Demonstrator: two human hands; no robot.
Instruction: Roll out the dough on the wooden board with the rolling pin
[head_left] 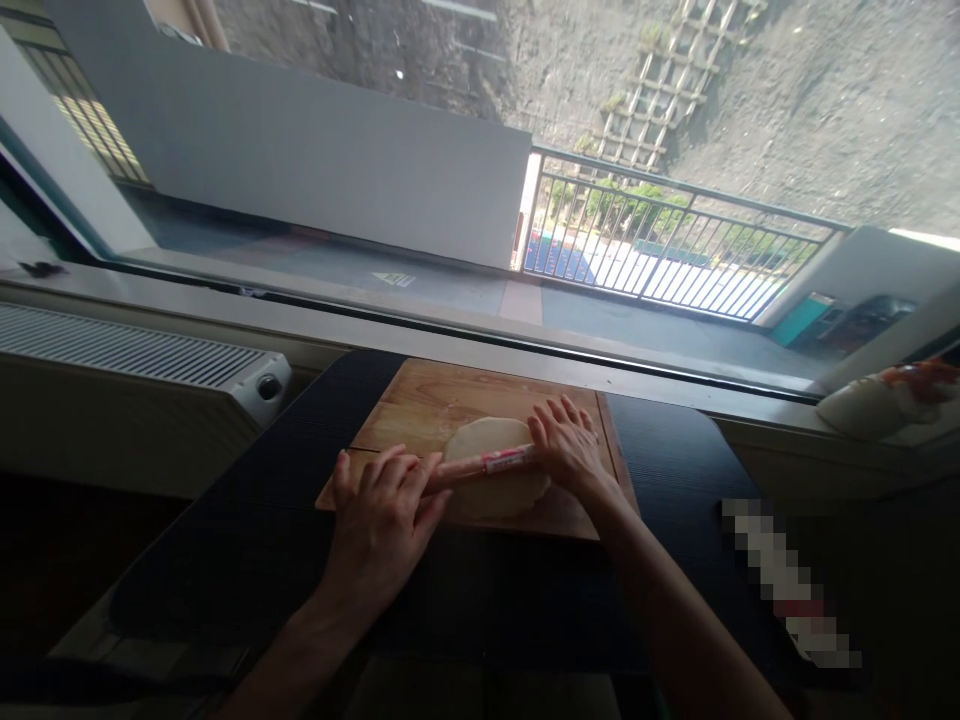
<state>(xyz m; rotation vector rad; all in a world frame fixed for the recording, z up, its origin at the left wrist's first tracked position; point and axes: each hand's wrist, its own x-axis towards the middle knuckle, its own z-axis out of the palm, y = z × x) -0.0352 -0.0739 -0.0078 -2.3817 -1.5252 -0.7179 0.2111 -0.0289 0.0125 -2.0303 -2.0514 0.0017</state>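
Note:
A flat round sheet of dough (499,500) lies on a wooden cutting board (427,385). Across the dough runs a wooden rolling pin (463,470) with a red and white label near its middle, tilted slightly up to the right. My left hand (386,495) is on the pin's left end, fingers over it and thumb on the near side. On the right end lies my right hand (566,445), its fingers reaching over toward the far side of the board. Both palms hide the ends of the pin.
The board rests on a dark table (240,520) against a window sill (420,340). A white radiator (142,345) stands to the left. On the right are a pixelated object (787,590) at the table's edge and a pale pot (862,408) by the sill.

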